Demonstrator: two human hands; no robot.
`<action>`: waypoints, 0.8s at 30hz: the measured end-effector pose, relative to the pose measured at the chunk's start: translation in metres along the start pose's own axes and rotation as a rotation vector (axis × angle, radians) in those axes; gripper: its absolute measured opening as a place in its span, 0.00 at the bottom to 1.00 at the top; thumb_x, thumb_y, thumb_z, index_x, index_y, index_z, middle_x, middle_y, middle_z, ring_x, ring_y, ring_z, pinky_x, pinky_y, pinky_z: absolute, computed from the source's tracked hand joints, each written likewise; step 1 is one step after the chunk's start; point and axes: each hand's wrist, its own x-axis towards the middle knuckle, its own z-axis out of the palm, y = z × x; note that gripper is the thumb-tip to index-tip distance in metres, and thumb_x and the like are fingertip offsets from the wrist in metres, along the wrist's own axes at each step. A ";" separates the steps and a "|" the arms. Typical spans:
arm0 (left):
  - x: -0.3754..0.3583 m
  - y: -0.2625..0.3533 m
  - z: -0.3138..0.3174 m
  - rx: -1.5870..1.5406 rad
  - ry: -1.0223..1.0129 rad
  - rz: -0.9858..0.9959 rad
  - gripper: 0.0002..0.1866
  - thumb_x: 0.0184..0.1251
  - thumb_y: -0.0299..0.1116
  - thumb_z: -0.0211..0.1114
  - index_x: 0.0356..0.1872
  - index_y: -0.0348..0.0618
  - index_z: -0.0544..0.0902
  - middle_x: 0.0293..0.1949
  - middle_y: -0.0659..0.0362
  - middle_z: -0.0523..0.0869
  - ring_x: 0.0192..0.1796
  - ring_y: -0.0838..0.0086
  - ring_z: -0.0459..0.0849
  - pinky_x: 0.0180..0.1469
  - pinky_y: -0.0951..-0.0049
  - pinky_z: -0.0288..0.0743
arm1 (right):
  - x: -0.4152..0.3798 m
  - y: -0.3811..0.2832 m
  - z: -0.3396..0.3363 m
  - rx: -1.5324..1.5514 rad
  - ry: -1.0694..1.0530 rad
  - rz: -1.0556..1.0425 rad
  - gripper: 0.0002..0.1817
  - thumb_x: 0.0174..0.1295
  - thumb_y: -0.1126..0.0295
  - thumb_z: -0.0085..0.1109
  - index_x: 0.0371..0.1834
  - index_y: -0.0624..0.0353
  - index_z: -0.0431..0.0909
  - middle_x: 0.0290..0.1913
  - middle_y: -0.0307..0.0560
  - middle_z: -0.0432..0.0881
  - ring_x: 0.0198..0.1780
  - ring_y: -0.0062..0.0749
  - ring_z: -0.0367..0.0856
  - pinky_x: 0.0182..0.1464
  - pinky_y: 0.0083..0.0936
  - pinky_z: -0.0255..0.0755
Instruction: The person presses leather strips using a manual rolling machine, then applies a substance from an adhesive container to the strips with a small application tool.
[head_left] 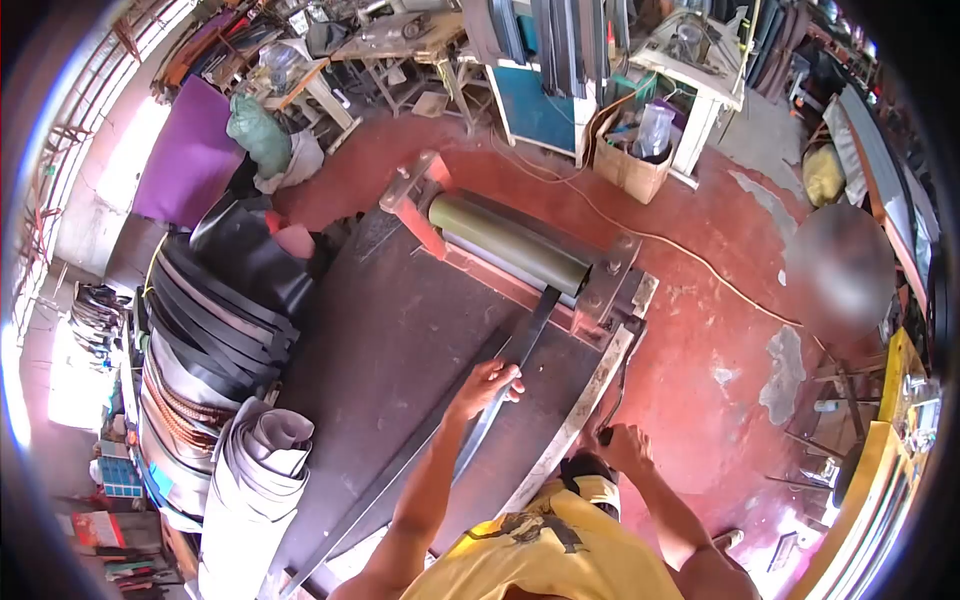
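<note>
My left hand [486, 388] is closed around a long black strap [538, 330], which looks like leather. The strap's far end meets the rollers [510, 240] of a red-framed roller machine [430, 236], and its tail runs back over the dark tabletop toward me. Beside the table's right edge, my right hand [628, 448] is wrapped round the dark grip of a thin crank handle [622, 385] that comes down from the machine's right side. My fingers partly cover that grip.
Left of the machine lie stacked dark sheets [215, 320] and a rolled grey sheet [262, 455]. A cable [690, 255] crosses the red floor. A cardboard box [630, 172] stands by a white-legged table. Yellow shelving [870, 480] is at the right. A blurred round patch hides something at right.
</note>
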 end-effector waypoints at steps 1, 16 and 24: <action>0.002 0.005 -0.006 0.007 -0.030 0.027 0.16 0.72 0.43 0.61 0.38 0.36 0.79 0.30 0.54 0.85 0.31 0.72 0.85 0.36 0.71 0.80 | 0.009 0.001 -0.001 0.017 -0.022 0.011 0.25 0.54 0.44 0.60 0.37 0.57 0.85 0.38 0.63 0.85 0.43 0.56 0.85 0.48 0.47 0.78; -0.219 0.117 -0.003 -0.272 0.159 0.525 0.16 0.75 0.43 0.56 0.34 0.40 0.78 0.24 0.58 0.82 0.27 0.74 0.82 0.32 0.75 0.77 | 0.170 0.112 0.073 0.360 0.052 -0.125 0.34 0.32 0.66 0.78 0.48 0.61 0.77 0.33 0.56 0.84 0.32 0.47 0.85 0.34 0.39 0.78; -0.271 0.123 -0.008 -0.387 0.108 0.722 0.21 0.75 0.49 0.54 0.29 0.41 0.75 0.18 0.59 0.76 0.19 0.76 0.76 0.23 0.77 0.71 | 0.067 -0.011 -0.107 0.604 -0.480 -0.617 0.20 0.57 0.74 0.66 0.53 0.66 0.76 0.37 0.48 0.84 0.45 0.30 0.85 0.48 0.24 0.77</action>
